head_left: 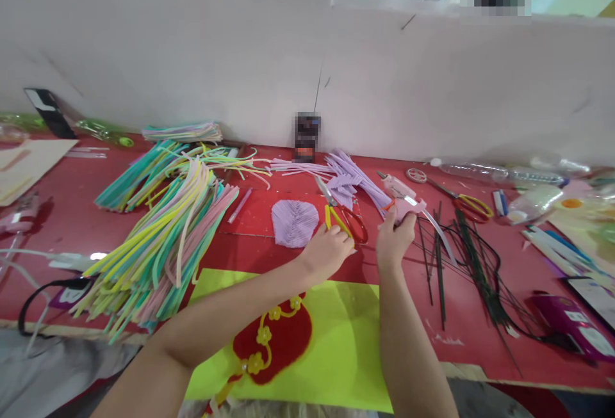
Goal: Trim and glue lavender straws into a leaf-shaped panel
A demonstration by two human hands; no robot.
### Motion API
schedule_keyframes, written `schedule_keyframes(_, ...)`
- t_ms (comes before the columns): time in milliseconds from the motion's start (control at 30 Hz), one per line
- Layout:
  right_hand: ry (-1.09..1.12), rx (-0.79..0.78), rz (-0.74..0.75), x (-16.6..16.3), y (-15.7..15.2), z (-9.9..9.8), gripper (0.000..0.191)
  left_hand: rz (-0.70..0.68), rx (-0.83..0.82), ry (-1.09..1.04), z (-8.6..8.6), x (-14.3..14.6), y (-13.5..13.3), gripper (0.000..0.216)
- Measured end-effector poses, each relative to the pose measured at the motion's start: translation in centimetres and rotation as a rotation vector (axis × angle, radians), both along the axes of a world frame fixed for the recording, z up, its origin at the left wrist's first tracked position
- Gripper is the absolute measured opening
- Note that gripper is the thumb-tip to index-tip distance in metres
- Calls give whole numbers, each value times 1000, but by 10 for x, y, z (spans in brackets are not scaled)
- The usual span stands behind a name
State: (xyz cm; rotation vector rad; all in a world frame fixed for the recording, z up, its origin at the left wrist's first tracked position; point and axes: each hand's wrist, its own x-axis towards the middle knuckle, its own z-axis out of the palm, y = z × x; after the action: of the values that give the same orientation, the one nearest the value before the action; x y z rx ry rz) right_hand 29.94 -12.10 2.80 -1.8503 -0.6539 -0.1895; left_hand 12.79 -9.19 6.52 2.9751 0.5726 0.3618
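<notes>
My left hand reaches across the table with its fingers closed on the yellow handle of scissors; their blades point away from me. To the right, my right hand grips a pink glue gun by its handle. A clear glue stick sticks out of the gun's back. Left of the scissors lies a flat lilac leaf shape with a ribbed surface. Behind the hands are cut lilac pipe cleaners in a loose pile.
A big heap of coloured pipe cleaners covers the left. Below my arms is a yellow-green sheet with a red piece and yellow flowers. Dark green wires, another pair of scissors and plastic bottles lie right. A white partition stands behind.
</notes>
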Motion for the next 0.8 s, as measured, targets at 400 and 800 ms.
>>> schedule_keyframes(400,-8,35,-44,9,1,-3,37,-99,-72,47,-31,72,17,31)
schedule_keyframes(800,-56,-119,46,-2,3,-8,38,201,-195,-89,-3,8,54,25)
